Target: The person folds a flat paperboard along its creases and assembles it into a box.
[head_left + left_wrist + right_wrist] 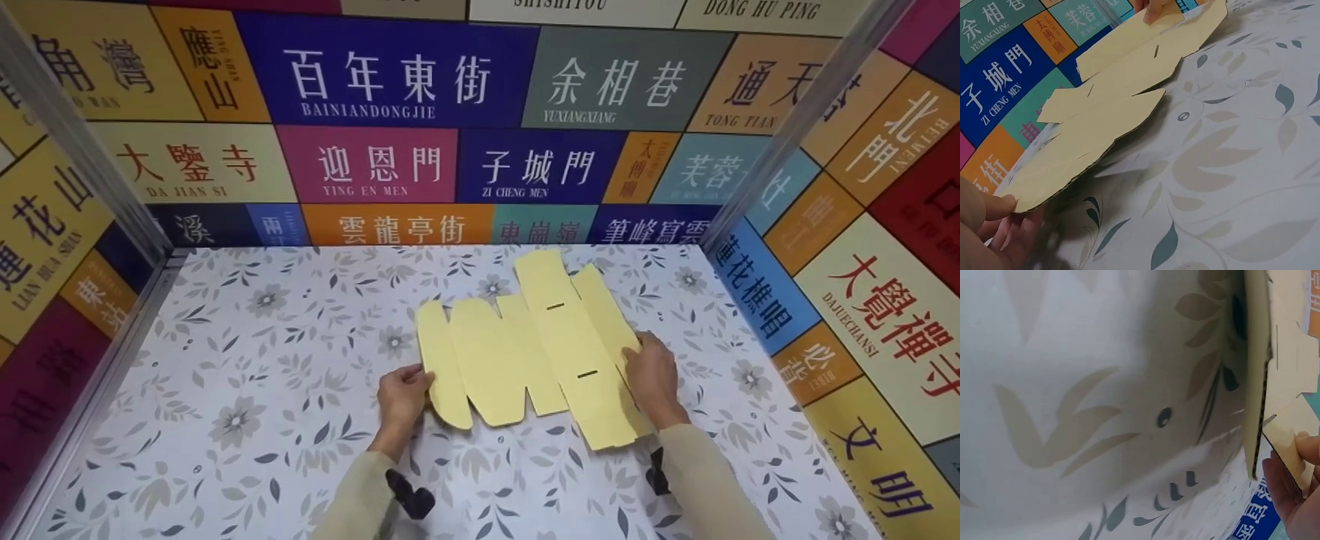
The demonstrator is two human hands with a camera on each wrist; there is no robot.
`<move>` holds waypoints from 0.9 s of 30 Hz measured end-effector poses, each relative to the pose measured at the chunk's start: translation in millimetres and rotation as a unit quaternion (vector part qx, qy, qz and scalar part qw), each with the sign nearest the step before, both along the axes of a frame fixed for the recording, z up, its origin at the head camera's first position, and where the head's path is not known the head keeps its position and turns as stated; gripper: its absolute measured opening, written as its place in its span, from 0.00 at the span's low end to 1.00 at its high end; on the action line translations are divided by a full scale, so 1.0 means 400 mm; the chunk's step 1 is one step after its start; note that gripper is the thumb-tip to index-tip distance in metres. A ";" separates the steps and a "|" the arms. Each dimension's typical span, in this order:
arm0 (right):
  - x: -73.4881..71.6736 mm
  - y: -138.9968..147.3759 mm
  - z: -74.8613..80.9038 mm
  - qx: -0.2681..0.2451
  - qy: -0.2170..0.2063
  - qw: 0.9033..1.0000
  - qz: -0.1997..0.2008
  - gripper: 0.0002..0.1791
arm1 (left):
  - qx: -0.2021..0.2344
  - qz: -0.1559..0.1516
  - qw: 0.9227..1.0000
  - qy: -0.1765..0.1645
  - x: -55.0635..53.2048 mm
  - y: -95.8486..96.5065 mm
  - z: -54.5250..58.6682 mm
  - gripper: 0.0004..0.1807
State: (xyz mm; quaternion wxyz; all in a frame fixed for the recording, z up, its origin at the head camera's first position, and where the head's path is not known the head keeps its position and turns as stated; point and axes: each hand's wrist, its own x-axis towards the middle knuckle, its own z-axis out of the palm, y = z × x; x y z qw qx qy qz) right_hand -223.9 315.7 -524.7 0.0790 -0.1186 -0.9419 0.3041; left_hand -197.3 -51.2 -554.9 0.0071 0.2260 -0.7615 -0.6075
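A yellow die-cut cardboard box blank [495, 345] spreads between both hands over the table. It has fold lines, notched flaps and two short dark slots in its right-hand panel. My left hand [401, 397] pinches its left edge; in the left wrist view the thumb [1000, 207] lies on top with fingers beneath. At the opposite side, my right hand [656, 375] grips the outer right panel, thumb above and fingers [1282, 492] underneath in the right wrist view. The near edge stands off the tabletop in the left wrist view, showing corrugation and casting a shadow.
A white floral cloth [247, 360] covers the table. Walls of colourful panels with Chinese lettering [390, 75] enclose the back and both sides, with metal corner posts [802, 120] between them. Dark straps [411, 495] hang by the sleeves.
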 end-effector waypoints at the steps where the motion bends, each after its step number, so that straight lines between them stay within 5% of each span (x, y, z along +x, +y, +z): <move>1: -0.003 -0.002 0.005 -0.009 0.003 1.000 -0.003 0.22 | 0.004 -0.002 1.000 -0.005 0.002 0.000 0.004 0.16; 10: -0.029 -0.026 0.076 -0.042 0.013 0.999 -0.002 0.19 | 0.067 -0.012 0.997 -0.041 0.037 -0.013 0.013 0.15; 22: -0.081 -0.052 0.186 0.050 0.030 0.998 0.005 0.17 | 0.185 -0.043 0.981 -0.035 0.096 -0.004 0.037 0.14; 27: -0.102 -0.073 0.230 0.066 0.040 0.997 0.013 0.16 | 0.200 -0.056 0.978 -0.036 0.118 0.002 0.039 0.15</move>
